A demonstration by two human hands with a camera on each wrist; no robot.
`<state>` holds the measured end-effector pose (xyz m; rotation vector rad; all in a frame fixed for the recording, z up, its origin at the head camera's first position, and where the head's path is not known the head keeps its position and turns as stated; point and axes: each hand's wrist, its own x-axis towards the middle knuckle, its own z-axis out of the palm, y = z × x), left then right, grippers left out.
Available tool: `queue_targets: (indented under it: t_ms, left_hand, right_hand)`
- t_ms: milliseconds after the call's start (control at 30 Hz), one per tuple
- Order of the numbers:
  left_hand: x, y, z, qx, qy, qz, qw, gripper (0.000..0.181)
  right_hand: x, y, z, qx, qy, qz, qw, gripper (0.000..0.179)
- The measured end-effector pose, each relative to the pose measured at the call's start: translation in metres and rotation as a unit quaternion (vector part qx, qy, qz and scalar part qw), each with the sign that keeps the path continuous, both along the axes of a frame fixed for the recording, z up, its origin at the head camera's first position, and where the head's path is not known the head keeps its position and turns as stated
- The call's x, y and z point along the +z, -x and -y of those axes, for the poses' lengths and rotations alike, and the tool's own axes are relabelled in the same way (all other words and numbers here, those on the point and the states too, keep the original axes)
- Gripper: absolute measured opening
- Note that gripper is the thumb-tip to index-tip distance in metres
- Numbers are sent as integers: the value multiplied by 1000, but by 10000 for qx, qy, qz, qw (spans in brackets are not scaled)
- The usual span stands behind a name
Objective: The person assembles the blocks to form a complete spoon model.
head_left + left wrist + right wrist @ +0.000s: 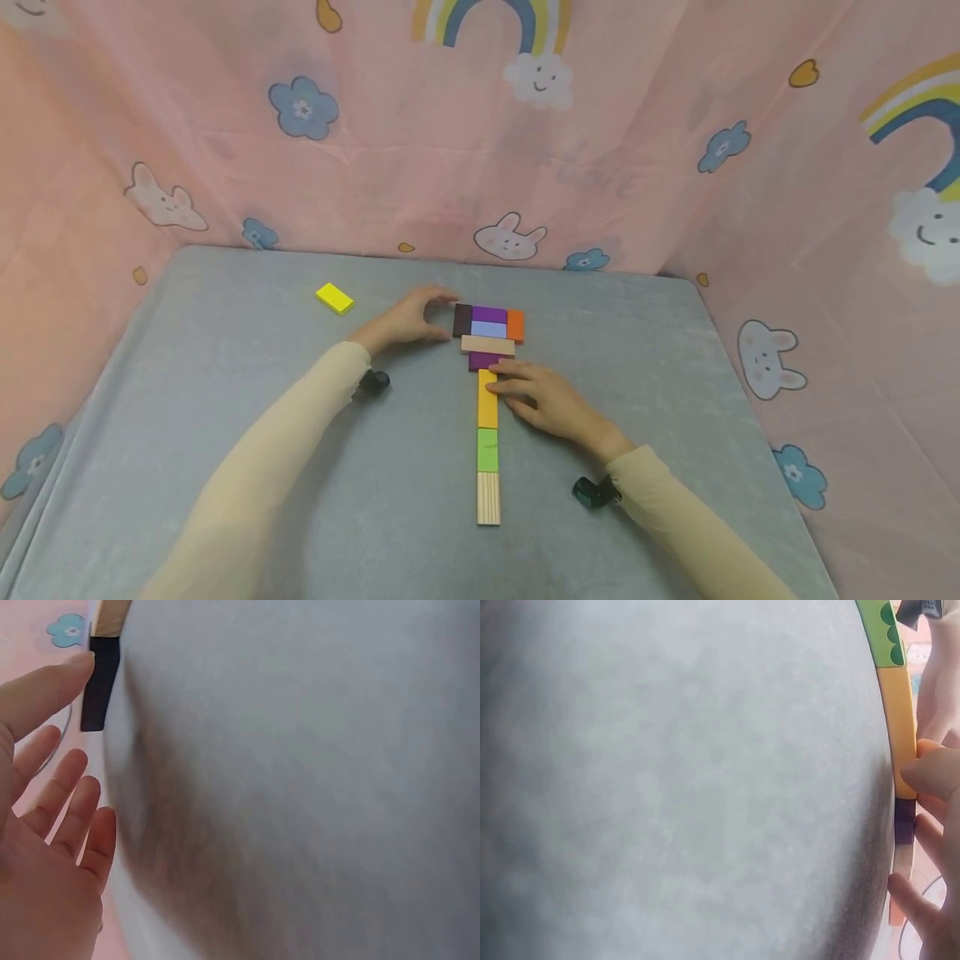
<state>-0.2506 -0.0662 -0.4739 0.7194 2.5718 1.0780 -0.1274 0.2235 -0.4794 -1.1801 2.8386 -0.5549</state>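
Flat coloured blocks lie in a joined pattern on the table. At its top are a black block [462, 320], a purple block [489, 314], a light blue block [489, 329] and an orange block [515, 326]. Below come a tan block [487, 344], a second purple block [483, 362], a yellow-orange block [487, 400], a green block [488, 450] and a striped wooden block [488, 500]. My left hand [411, 317] is beside the black block, fingers spread and holding nothing. Fingertips of my right hand [551, 402] rest at the yellow-orange and lower purple blocks.
A lone bright yellow block [334, 298] lies at the back left of the grey cloth-covered table [645, 358]. Pink printed curtain [420, 150] hangs behind the table and along its sides. Each wrist wears a small black camera.
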Motion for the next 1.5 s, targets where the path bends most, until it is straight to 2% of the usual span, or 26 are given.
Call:
queue_targets:
  t_ms: [167,333,467,633,767,900,1100,1300,1500]
  left_hand:
    - [9,-6,26,300,-324,-45,9990,61]
    - [24,-9,66,973,-518,-83,9939,61]
    - [29,-7,103,1382,-474,-24,9893,64]
    - [25,-3,146,1469,-469,193,9878,62]
    - [18,-2,169,1385,-539,362,9882,59]
    - [12,2,179,1269,-484,520,9894,60]
    - [10,7,181,1189,-138,665,9906,57]
    - [8,9,179,1168,206,498,9917,49]
    - [0,11,178,1346,172,291,9903,45]
  right_hand:
    - [-1,0,0,8,-5,70,10000,36]
    - [-2,0,0,6,14,45,10000,35]
    - [-2,0,-1,28,67,-23,10000,36]
    - [-3,0,-2,25,109,-10,9999,36]
    - [-3,1,-2,58,117,-51,9999,36]
    - [-3,0,-2,76,119,-79,9999,36]
    - [-2,0,-1,56,102,-44,9999,37]
    - [-3,0,0,73,175,-91,9998,37]
    - [-4,0,-1,91,234,-81,9997,36]
